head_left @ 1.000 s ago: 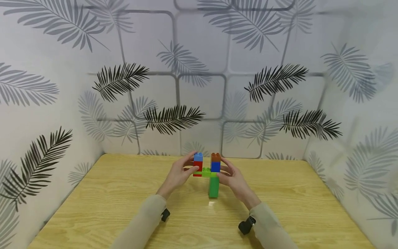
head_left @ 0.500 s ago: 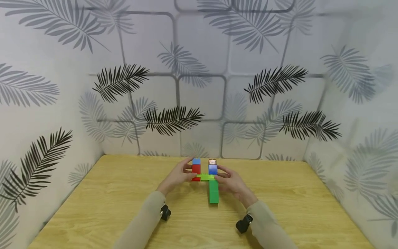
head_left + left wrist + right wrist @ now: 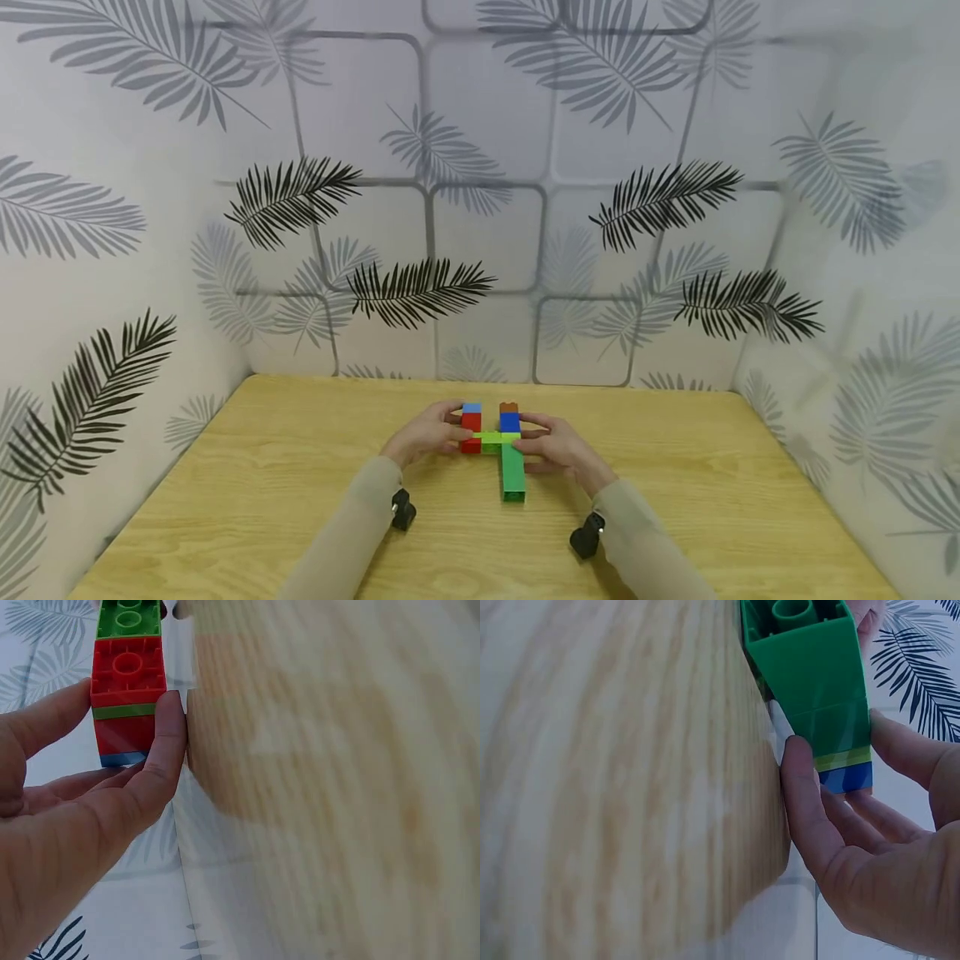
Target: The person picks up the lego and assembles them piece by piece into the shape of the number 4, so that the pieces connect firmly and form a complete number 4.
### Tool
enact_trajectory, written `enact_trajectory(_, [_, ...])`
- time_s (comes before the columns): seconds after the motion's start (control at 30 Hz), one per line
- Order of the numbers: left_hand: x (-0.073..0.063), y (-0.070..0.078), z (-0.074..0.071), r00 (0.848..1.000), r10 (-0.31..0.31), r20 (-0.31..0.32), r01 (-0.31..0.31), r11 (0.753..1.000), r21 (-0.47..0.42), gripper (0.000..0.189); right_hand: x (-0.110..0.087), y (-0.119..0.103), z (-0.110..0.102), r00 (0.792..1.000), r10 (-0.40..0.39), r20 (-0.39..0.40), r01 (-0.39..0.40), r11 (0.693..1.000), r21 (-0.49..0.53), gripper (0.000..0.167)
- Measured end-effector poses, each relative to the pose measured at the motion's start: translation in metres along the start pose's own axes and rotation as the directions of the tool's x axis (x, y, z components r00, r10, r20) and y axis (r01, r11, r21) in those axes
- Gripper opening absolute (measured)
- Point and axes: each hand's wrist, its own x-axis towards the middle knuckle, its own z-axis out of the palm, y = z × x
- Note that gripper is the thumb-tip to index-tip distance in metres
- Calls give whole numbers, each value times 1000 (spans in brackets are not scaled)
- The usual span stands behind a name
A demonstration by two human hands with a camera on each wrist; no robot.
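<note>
Both hands hold one joined build of toy building bricks, tipped so its hollow underside shows. A lime plate (image 3: 491,440) joins two stacks. At the left stack, a light blue brick (image 3: 472,408) sits beyond a red brick (image 3: 471,422); my left hand (image 3: 423,432) pinches this end between thumb and fingers. The right stack has a brown brick (image 3: 509,407), a blue brick (image 3: 509,422) and a long green column (image 3: 513,473) pointing toward me. My right hand (image 3: 561,446) grips it around the lime plate, its thumb and fingers on opposite sides of the green column (image 3: 814,682) in the right wrist view.
The build is close over a light wooden table (image 3: 300,467). Behind it stands a wall covering (image 3: 487,233) with a leaf pattern, which also runs along both sides. A small black camera (image 3: 403,510) is strapped at each wrist.
Both hands have lowered the build toward the table and tipped it, so the green column's hollow end now faces me. The brick tops have turned away from view.
</note>
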Motion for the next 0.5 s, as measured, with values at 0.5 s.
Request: enact_trajectory(0.5, [1, 1, 9, 997, -24, -79, 27, 999, 38, 58, 4, 4, -1, 999, 19, -49, -20, 1000, -11, 64])
